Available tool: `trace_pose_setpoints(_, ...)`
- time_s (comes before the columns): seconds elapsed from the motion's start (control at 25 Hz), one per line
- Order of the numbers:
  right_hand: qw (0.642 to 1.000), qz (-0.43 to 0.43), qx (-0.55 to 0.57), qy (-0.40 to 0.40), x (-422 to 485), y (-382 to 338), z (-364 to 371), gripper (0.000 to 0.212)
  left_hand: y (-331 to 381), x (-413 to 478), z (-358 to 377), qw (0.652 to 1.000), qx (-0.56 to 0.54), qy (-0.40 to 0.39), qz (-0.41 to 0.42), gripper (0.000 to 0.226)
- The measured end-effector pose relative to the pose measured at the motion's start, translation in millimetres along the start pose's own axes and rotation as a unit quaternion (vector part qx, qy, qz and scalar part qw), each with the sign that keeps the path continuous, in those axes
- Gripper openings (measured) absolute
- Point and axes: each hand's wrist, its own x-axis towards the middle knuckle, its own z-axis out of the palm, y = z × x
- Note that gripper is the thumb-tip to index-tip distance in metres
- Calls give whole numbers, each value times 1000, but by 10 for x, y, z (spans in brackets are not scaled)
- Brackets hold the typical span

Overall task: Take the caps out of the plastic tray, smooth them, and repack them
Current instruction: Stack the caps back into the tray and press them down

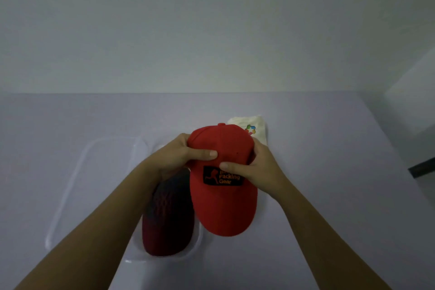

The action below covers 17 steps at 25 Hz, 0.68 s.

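Both left hand [176,155] and right hand [261,169] clamped the red fabric baseball cap [223,207] at its crown, brim nearward; clear plastic tray [164,258] lay left of grip.

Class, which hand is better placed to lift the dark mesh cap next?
Left, probably: the left hand grips the red cap next to the dark mesh cap, while the right hand grips the red cap's far side.
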Motion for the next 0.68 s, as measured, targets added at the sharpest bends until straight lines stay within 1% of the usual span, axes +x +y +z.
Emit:
trace_pose_setpoints(0.12, 1000, -17, -15, -17, 215, -113, 487, 76, 65, -238, -581, 999, 18, 15, 26, 54)
trace_pose_setpoints(0.2, 1000, -11, -12, 17, 309, -76, 704, 77, 108, -340, -909, 996, 50, 46, 50, 58)
trace_pose_setpoints(0.24, 999, 4, -10, 43, 343, -37, 816, 72, 134, -383, -1082, 994, 58, 67, 64, 56)
trace_pose_setpoints(0.32, 997, 46, -16, 64, 367, 60, 1031, 55, 210, -451, -1382, 988, 50, 113, 96, 37)
trace_pose_setpoints(0.36, 996, 65, -43, 53, 378, 122, 1127, 52, 260, -473, -1505, 984, 49, 132, 113, 27)
trace_pose_setpoints(0.4, 992, 82, -92, 26, 400, 202, 1207, 55, 317, -484, -1603, 980, 53, 143, 129, 24)
trace_pose_setpoints(0.48, 972, 117, -192, -68, 462, 342, 1339, 77, 420, -473, -1744, 976, 68, 141, 153, 25)
trace_pose_setpoints(0.52, 959, 146, -217, -111, 506, 375, 1383, 89, 460, -458, -1783, 975, 79, 136, 159, 28)
trace_pose_setpoints(0.6, 943, 211, -209, -153, 634, 409, 1452, 104, 502, -416, -1826, 973, 96, 127, 167, 36)
trace_pose_setpoints(0.64, 938, 238, -196, -159, 703, 408, 1470, 105, 513, -398, -1830, 973, 94, 129, 169, 37)
trace_pose_setpoints(0.68, 934, 257, -188, -165, 757, 387, 1473, 100, 518, -379, -1829, 972, 87, 133, 171, 36)
